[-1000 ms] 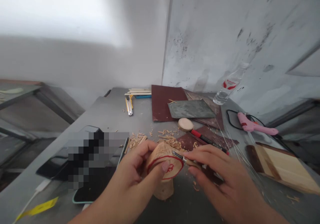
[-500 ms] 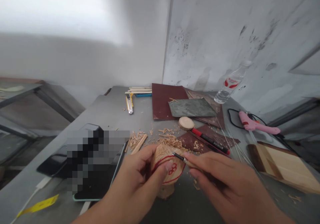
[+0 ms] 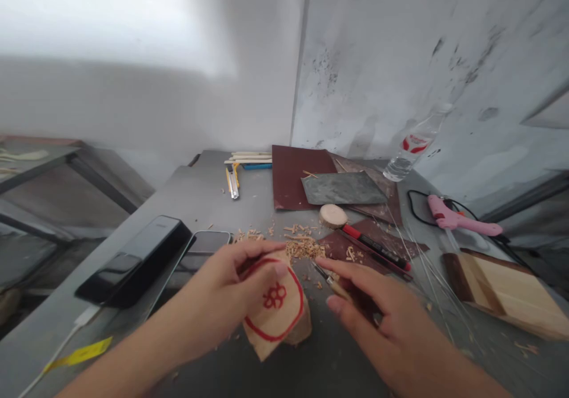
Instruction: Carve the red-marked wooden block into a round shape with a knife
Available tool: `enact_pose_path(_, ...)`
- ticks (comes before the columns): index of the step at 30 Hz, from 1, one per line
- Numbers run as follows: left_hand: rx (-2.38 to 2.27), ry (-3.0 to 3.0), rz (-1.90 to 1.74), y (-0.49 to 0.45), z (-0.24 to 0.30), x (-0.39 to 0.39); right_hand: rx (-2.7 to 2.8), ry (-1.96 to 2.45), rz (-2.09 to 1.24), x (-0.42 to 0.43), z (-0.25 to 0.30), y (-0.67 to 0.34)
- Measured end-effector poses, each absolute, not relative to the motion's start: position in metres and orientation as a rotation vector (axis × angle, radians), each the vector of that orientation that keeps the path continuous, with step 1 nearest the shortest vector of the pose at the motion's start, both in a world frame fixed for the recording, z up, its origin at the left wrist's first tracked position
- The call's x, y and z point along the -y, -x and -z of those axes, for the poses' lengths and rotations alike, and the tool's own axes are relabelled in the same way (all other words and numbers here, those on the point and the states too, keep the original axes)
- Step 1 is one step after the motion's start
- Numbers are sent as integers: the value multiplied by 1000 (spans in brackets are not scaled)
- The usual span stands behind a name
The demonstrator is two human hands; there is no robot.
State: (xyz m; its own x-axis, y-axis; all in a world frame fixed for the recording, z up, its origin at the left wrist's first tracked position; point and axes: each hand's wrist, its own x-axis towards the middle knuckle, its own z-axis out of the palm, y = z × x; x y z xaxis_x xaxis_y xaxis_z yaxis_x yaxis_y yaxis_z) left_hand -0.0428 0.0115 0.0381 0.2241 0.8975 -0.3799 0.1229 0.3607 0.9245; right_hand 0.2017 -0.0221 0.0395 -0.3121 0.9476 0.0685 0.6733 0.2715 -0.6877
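A wooden block point(image 3: 284, 321), marked on its pale face with a red ring and a small red flower shape, is tilted in front of me. My left hand point(image 3: 244, 285) grips it from the left, thumb across the marked face. In my right hand point(image 3: 377, 303) is a wood-carving tool point(image 3: 328, 278), its short metal blade pointing up and left. The blade is apart from the block, close to a heap of wood shavings point(image 3: 304, 248). My right fingers cover most of the tool's handle.
Behind the shavings are a round wood slice point(image 3: 333, 215), a red marker point(image 3: 376, 247) and sandpaper sheets point(image 3: 300, 178). A utility knife point(image 3: 232, 182) lies farther back. At right are a bottle point(image 3: 413, 146), pink glue gun point(image 3: 462, 220) and wooden board point(image 3: 511, 294); at left, a black device point(image 3: 133, 261).
My left hand has moved left and turned the block, showing more of the red drawing. The carving tool has come away from the block's edge.
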Motion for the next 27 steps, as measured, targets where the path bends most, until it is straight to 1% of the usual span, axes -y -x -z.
enact_pose_path(2,-1218,-1140,-621,37,-34,-6,2070,1406,-922,22,-37,-199)
enact_pose_path(5,-1285,-1418,-474,27,-36,4,2104,1292,-1103,23,-31,-194)
enact_pose_path(8,-1314,-1799,-412,31,-49,8,2164,1307,-1146,25,-27,-191)
enact_pose_path(10,-1472,-2053,-367,46,-56,8,2187,1338,-1158,25,-28,-189)
enact_pose_path(12,-1772,-2259,-160,66,-58,5,2184,1357,-1157,25,-30,-188)
enact_pose_path(14,-2080,-2265,200,85,-54,0,2175,1347,-1156,26,-33,-187)
enact_pose_path(16,-2167,-2200,414,98,-46,-3,2180,1326,-1166,26,-37,-187)
enact_pose_path(18,-2139,-2166,408,102,-38,-5,2197,1320,-1158,27,-40,-187)
enact_pose_path(22,-2245,-2102,357,90,-32,-3,2235,1313,-1118,27,-41,-187)
enact_pose_path(27,-2278,-2074,196,79,-34,-5,2273,1322,-1080,27,-40,-187)
